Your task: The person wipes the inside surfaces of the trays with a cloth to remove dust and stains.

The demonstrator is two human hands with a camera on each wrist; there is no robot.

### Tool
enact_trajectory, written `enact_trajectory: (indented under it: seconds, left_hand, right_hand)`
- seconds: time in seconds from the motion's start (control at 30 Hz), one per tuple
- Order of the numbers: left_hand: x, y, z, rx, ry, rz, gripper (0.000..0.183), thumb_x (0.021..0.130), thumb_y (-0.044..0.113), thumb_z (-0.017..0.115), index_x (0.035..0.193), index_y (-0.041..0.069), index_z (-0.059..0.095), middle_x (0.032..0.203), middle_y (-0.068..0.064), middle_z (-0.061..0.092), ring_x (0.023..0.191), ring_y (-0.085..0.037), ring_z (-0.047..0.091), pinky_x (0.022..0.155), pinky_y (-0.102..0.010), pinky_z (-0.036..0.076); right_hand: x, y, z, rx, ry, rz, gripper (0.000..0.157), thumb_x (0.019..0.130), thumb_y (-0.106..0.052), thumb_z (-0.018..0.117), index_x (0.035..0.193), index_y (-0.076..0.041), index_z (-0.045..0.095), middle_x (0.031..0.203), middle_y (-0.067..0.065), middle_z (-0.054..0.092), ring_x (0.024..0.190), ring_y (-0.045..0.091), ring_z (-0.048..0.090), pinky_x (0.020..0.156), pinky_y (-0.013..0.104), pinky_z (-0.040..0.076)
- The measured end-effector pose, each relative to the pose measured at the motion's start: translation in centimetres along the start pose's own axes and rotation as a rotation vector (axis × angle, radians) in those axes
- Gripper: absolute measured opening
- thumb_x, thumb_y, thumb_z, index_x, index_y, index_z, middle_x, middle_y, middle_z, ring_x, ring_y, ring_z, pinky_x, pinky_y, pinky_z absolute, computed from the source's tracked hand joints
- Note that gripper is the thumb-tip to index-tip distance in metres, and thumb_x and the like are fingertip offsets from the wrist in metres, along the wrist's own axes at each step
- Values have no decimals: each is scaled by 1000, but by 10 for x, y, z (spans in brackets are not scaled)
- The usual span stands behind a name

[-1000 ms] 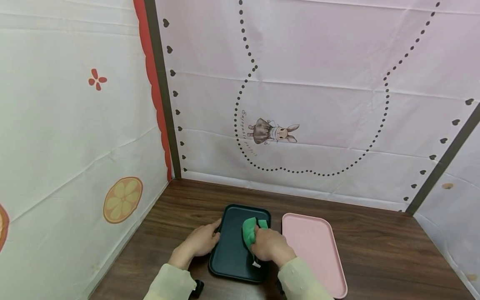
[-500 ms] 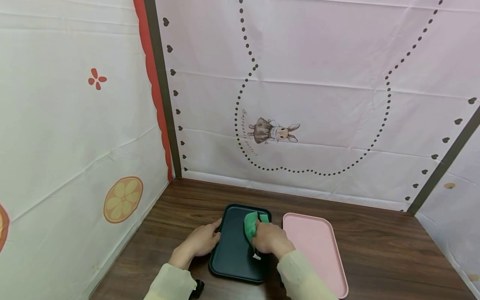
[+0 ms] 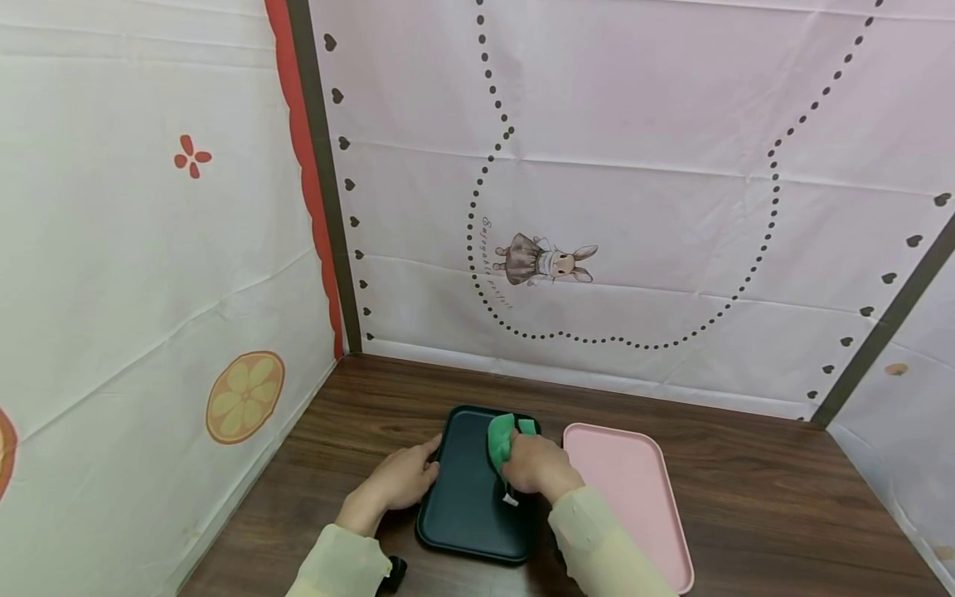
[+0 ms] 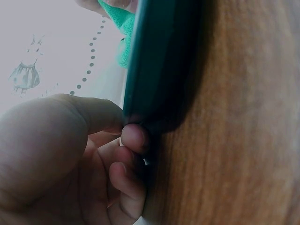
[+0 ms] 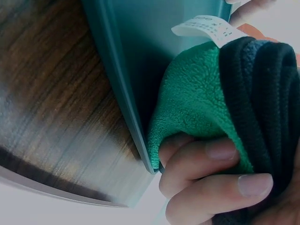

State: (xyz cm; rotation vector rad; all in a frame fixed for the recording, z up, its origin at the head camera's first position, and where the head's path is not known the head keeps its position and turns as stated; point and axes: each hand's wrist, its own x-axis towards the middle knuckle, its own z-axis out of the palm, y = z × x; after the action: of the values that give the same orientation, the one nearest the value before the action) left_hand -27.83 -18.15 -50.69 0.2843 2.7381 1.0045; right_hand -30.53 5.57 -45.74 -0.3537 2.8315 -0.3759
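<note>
Table [image 3: 776, 497]: was brown, wood-grained
Walls [image 3: 642, 224]: were pale printed fabric
Left hand [image 3: 401, 478]: pinched dark-teal rectangular tray [image 3: 470, 522]
Right hand [image 3: 540, 466]: gripped green fleecy cloth [image 5: 194, 89]

A makeshift booth, kind of room unclear: creased, printed sheets [image 3: 642, 207] screen a wood-grain worktop [image 3: 753, 481] at the back and both sides, showing a dressed rabbit [image 3: 533, 259] and fruit slices [image 3: 244, 398].

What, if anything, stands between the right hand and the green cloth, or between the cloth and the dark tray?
Nothing visible: the right hand grips the green cloth directly, and the cloth touches the dark tray near its rim.
</note>
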Motion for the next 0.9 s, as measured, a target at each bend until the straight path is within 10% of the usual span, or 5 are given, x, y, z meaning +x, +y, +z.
enact_trajectory:
  seconds: [0.9]
  left_hand:
    - [1, -1, -2, 10, -11, 0, 57, 110, 22, 48, 164, 10, 31, 59, 0, 56, 47, -12, 47, 52, -31, 43]
  right_hand:
    - [15, -4, 0, 42, 19, 24, 63, 101, -24, 61, 156, 0, 43, 128, 24, 68, 102, 35, 69, 83, 51, 56]
